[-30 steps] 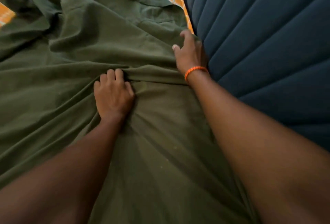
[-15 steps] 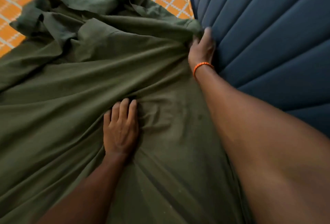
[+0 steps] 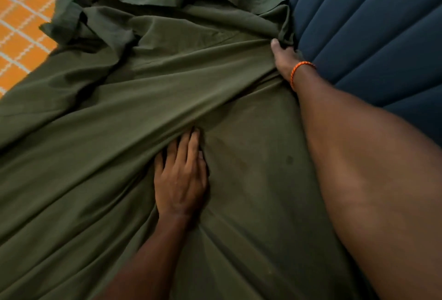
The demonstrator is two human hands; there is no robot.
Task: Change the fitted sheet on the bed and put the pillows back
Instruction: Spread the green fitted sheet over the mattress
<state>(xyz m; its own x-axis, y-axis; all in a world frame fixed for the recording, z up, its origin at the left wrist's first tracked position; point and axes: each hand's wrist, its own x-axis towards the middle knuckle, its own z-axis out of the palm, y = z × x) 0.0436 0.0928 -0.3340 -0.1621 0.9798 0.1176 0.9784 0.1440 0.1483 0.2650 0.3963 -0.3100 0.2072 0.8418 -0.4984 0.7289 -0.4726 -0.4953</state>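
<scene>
A dark olive-green sheet [image 3: 148, 98] lies rumpled over an orange mattress [image 3: 26, 12] with a white lattice pattern. Its far edge is bunched and folded back near the top. My left hand [image 3: 180, 177] presses flat on the sheet in the middle, fingers tucked under a long fold. My right hand [image 3: 285, 59], with an orange bracelet at the wrist, grips the sheet's edge where it meets the padded blue headboard [image 3: 373, 36]; its fingers are hidden in the cloth. No pillows are in view.
The blue headboard with its ribbed panels fills the right side, tight against the mattress. Bare orange mattress shows at the upper left beyond the sheet.
The sheet has been drawn toward me, and more orange mattress shows at the top left. My right hand closed on the sheet's edge by the headboard. My left hand slid nearer.
</scene>
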